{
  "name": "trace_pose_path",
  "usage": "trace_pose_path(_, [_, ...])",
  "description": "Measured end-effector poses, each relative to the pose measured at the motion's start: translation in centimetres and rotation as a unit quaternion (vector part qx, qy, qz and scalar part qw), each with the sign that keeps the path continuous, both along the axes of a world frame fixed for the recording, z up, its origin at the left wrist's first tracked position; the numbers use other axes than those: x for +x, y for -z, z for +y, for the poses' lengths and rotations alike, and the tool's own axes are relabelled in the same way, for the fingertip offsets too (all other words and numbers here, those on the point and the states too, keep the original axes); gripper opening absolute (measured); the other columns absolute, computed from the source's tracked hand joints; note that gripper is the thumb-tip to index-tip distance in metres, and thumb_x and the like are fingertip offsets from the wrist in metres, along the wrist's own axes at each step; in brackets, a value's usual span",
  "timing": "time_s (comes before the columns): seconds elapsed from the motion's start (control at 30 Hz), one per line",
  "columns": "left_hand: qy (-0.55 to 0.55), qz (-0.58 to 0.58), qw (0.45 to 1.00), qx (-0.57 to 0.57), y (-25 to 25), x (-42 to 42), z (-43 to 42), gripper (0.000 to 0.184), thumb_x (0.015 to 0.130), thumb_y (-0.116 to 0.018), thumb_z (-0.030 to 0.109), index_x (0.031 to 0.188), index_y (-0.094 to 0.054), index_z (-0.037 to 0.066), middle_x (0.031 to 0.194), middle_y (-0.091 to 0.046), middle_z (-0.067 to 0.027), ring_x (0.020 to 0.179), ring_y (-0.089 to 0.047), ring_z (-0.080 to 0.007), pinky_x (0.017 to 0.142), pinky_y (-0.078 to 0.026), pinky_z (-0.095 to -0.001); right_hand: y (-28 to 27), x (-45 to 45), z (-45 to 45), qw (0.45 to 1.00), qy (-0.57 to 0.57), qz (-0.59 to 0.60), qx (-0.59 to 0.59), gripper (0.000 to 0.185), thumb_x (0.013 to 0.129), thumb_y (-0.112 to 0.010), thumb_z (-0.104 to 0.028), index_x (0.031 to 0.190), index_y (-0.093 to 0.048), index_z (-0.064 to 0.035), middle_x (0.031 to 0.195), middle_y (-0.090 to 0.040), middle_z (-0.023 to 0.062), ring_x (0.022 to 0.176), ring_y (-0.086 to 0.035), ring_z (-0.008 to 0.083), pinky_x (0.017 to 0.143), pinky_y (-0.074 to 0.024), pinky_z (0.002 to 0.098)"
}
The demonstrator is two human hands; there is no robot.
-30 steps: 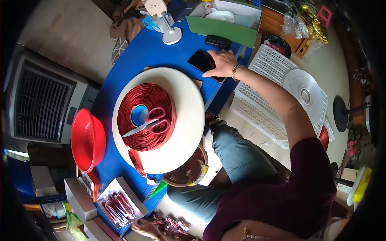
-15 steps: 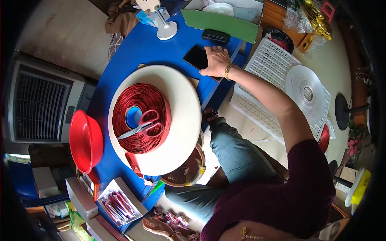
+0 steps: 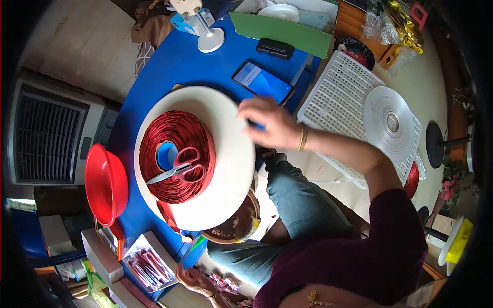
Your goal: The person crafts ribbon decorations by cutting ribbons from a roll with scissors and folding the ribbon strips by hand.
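Observation:
My right hand point(image 3: 269, 123) is slightly blurred above the right edge of a round white board point(image 3: 233, 154), its curled fingers and thumb apart with nothing visible between them. Just beyond it, a phone point(image 3: 263, 82) lies on the blue table with its screen lit. A thick roll of red ribbon point(image 3: 154, 133) with a blue core rests on the board. Scissors point(image 3: 179, 171) with dark red handles lie across the roll. My left hand point(image 3: 195, 282), palm partly turned up and fingers loosely bent, is beside a white box of wrapped thin items point(image 3: 149, 269) and looks unoccupied.
A red basin point(image 3: 106, 185) stands at the table's left edge. Toward the top are a phone stand point(image 3: 210, 40), a black case point(image 3: 275, 49) and a green box point(image 3: 282, 31). At right, a white crate point(image 3: 341, 84) carries a white ribbon roll point(image 3: 389, 122).
My right hand has left the phone and moved down and left over the board's edge. The dark phone screen is now lit. My left hand has shifted slightly toward the white box.

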State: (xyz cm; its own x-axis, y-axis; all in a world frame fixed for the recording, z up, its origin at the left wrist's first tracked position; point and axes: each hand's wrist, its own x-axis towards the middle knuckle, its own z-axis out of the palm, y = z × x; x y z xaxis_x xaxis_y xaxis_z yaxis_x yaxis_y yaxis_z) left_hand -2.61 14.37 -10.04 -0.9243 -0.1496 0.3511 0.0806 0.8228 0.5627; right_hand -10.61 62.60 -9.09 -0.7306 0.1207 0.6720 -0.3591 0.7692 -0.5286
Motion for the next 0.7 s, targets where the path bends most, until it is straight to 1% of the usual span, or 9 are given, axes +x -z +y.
trace_pose_path(0.07, [0.103, 0.043, 0.992, -0.065, -0.1, -2.3, 1.6, 0.027, 0.086, -0.048, 0.006, 0.112, -0.052, -0.001, 0.114, -0.052, -0.0147, 0.103, -0.052, -0.0263, 0.082, -0.045, -0.0384, -1.4, 0.5, -3.5, 0.994, -0.104, 0.004, 0.018, 0.021, 0.073, -0.066, -0.017, 0.091, -0.059, -0.0083, 0.103, -0.056, 0.0060, 0.097, -0.054, 0.0238, 0.089, -0.0392, 0.0370])
trace_pose_path(0.17, [0.137, 0.053, 0.989, -0.029, -1.5, -4.5, 6.8, 0.022, 0.085, -0.052, 0.006, 0.105, -0.054, -0.004, 0.110, -0.053, -0.0167, 0.099, -0.051, -0.0287, 0.083, -0.042, -0.0377, -1.0, -1.7, -8.0, 0.987, -0.158, 0.023, 0.012, 0.027, 0.072, -0.069, -0.019, 0.094, -0.057, -0.0081, 0.107, -0.052, 0.0056, 0.101, -0.051, 0.0212, 0.090, -0.0378, 0.0377])
trace_pose_path(0.3, [0.154, 0.032, 0.987, -0.025, -2.2, -5.7, 8.3, 0.026, 0.086, -0.051, 0.006, 0.111, -0.053, -0.001, 0.114, -0.053, -0.0130, 0.102, -0.052, -0.0253, 0.085, -0.041, -0.0386, -1.2, -3.5, -10.6, 0.989, -0.142, -0.017, 0.040, 0.030, 0.072, -0.069, -0.020, 0.095, -0.054, -0.0079, 0.107, -0.047, 0.0075, 0.106, -0.047, 0.0211, 0.089, -0.0354, 0.0399])
trace_pose_path(0.37, [0.166, 0.035, 0.984, -0.056, -2.1, -6.0, 7.8, 0.024, 0.086, -0.051, 0.005, 0.109, -0.054, -0.001, 0.112, -0.053, -0.0136, 0.099, -0.053, -0.0249, 0.082, -0.043, -0.0371, -0.6, -4.0, -11.2, 0.990, -0.118, -0.025, 0.077, 0.022, 0.072, -0.064, -0.022, 0.084, -0.055, -0.0061, 0.096, -0.048, 0.0076, 0.095, -0.048, 0.0197, 0.082, -0.0353, 0.0371])
trace_pose_path(0.4, [0.166, 0.034, 0.984, -0.055, -1.7, -5.9, 7.6, 0.024, 0.086, -0.051, 0.005, 0.109, -0.054, -0.001, 0.112, -0.053, -0.0136, 0.099, -0.053, -0.0249, 0.082, -0.043, -0.0371, -0.7, -3.9, -11.2, 0.982, -0.134, -0.092, 0.100, 0.027, 0.075, -0.066, -0.024, 0.092, -0.053, -0.0079, 0.104, -0.046, 0.0070, 0.107, -0.044, 0.0201, 0.087, -0.0321, 0.0402])
trace_pose_path(0.47, [0.165, 0.040, 0.985, -0.037, -0.9, -5.8, 7.0, 0.020, 0.083, -0.052, 0.005, 0.100, -0.055, -0.004, 0.105, -0.055, -0.0178, 0.097, -0.053, -0.0293, 0.082, -0.043, -0.0373, -0.5, -4.0, -11.2, 0.982, -0.137, -0.091, 0.095, 0.028, 0.075, -0.066, -0.024, 0.093, -0.053, -0.0076, 0.104, -0.047, 0.0069, 0.107, -0.044, 0.0199, 0.087, -0.0319, 0.0396])
trace_pose_path(0.53, [0.158, 0.029, 0.987, -0.030, -0.6, -5.5, 6.9, 0.020, 0.083, -0.052, 0.004, 0.100, -0.055, -0.005, 0.105, -0.055, -0.0182, 0.096, -0.053, -0.0298, 0.082, -0.044, -0.0376, -0.4, -4.2, -11.2, 0.982, -0.141, -0.089, 0.091, 0.029, 0.075, -0.066, -0.025, 0.093, -0.053, -0.0073, 0.104, -0.047, 0.0068, 0.107, -0.044, 0.0197, 0.087, -0.0317, 0.0390])
trace_pose_path(0.63, [0.149, 0.015, 0.988, -0.028, -0.4, -5.5, 7.1, 0.020, 0.083, -0.051, 0.004, 0.100, -0.055, -0.005, 0.104, -0.056, -0.0188, 0.096, -0.053, -0.0301, 0.081, -0.044, -0.0381, -0.8, -4.6, -11.2, 0.984, -0.128, -0.081, 0.092, 0.028, 0.076, -0.065, -0.025, 0.093, -0.052, -0.0073, 0.104, -0.047, 0.0064, 0.103, -0.045, 0.0184, 0.085, -0.0316, 0.0366])
trace_pose_path(0.7, [0.147, 0.011, 0.989, -0.033, -0.3, -5.9, 6.8, 0.020, 0.083, -0.051, 0.004, 0.100, -0.055, -0.005, 0.104, -0.055, -0.0190, 0.096, -0.054, -0.0299, 0.081, -0.045, -0.0382, -1.4, -4.9, -11.5, 0.980, -0.105, -0.114, 0.126, 0.026, 0.077, -0.062, -0.023, 0.095, -0.052, -0.0067, 0.097, -0.051, 0.0054, 0.093, -0.049, 0.0175, 0.079, -0.0331, 0.0344])
